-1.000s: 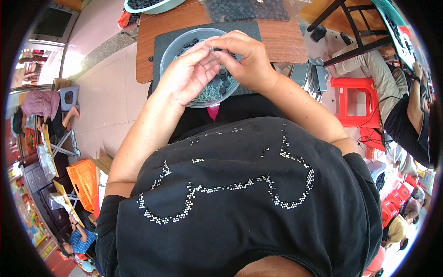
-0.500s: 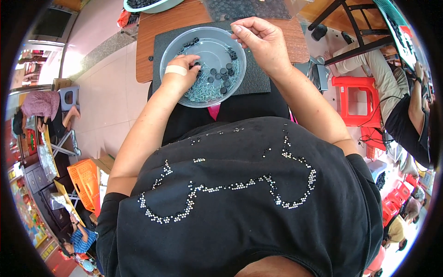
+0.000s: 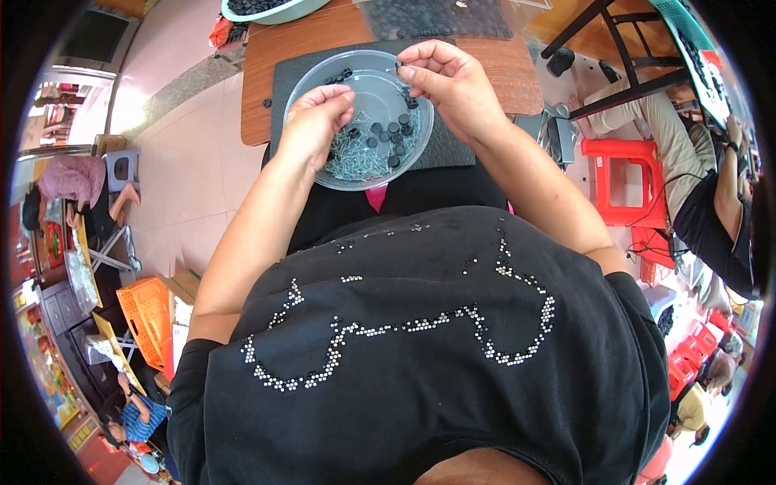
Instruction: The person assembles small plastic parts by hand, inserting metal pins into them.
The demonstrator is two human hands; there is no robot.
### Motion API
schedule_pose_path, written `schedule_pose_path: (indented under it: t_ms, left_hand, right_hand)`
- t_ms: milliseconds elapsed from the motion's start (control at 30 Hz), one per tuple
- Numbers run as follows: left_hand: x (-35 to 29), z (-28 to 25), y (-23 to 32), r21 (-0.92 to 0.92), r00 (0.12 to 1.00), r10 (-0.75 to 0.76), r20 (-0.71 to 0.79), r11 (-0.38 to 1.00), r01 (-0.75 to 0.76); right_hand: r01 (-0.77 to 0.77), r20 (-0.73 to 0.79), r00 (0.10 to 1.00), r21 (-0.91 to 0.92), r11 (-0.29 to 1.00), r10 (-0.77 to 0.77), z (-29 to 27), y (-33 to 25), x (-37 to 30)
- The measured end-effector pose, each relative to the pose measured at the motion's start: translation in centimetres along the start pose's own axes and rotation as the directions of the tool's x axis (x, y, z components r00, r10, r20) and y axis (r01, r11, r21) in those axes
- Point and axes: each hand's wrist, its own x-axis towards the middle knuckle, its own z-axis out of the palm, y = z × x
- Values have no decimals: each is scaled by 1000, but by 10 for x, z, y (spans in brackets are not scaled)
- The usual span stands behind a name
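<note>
The right hand (image 3: 453, 85) pinches a small dark piece (image 3: 398, 69) over a round grey basin (image 3: 376, 87); the left hand (image 3: 314, 121) is curled above it, its grip unclear; silvery screws (image 3: 356, 162) and black round caps (image 3: 394, 128) lie inside; beneath are a dark mat (image 3: 454, 149) and wooden counter (image 3: 517, 87).

At the table's (image 3: 517, 90) near edge, a mat (image 3: 454, 145) carries a bowl (image 3: 377, 86) of screws (image 3: 360, 162) and discs (image 3: 394, 128); a bag (image 3: 440, 20) lies behind.

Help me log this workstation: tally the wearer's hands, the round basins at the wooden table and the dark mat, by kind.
Hands: 2 (left hand, right hand)
Basins: 2 (grey basin, teal basin)
Mats: 1 (dark mat)
Total: 5
</note>
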Motion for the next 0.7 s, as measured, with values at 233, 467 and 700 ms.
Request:
schedule_pose_path:
  t_ms: [233,467,700]
  left_hand:
    - [-27,8,40,-630,976,-36,214,758,166]
    - [-37,11,46,-656,962,18,273,734,173]
    - [-40,15,44,-653,962,34,270,741,157]
  right_hand:
    - [89,40,995,-79,993,-87,9,-2,-4]
    - [284,38,953,-472,835,-302,20,-8,-12]
    - [419,153,887,-661,623,-435,22,-12,-14]
